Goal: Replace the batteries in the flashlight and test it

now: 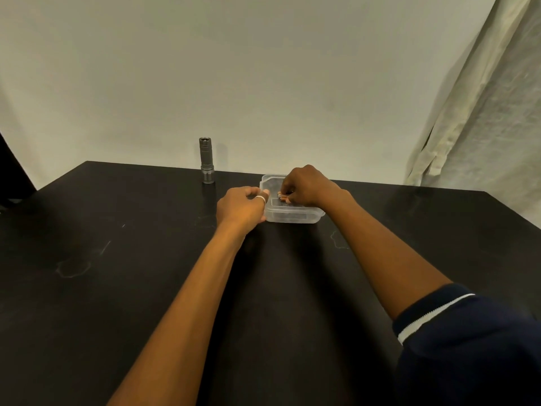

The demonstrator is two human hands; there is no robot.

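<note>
The fingers (288, 197) of the right hand (307, 186) are pinched closed on small copper-coloured cylindrical batteries (282, 196) inside a clear rectangular plastic container (292, 216); how many batteries they hold is too small to tell. The left hand (240, 208), with a silver ring (261, 198) on one finger, is curled against the container's left wall, its fingers loosely closed around the rim and seemingly steadying the box.

The likely risk from here is a slip. The batteries are smooth and round, so a light pinch could let one drop back into the container or roll away across the black tabletop (117, 273). If the left hand lets go early, the light container may skid or tip as the right hand lifts out. Later, putting a battery in the wrong way round would leave the light dead at the test.

The grey metal cylindrical flashlight (207, 161) stands upright near the far edge of the tabletop, well apart from both hands and to the left of the container. It looks ribbed along the body with a wider collar near the base, and appears fully assembled, not yet opened.
</note>
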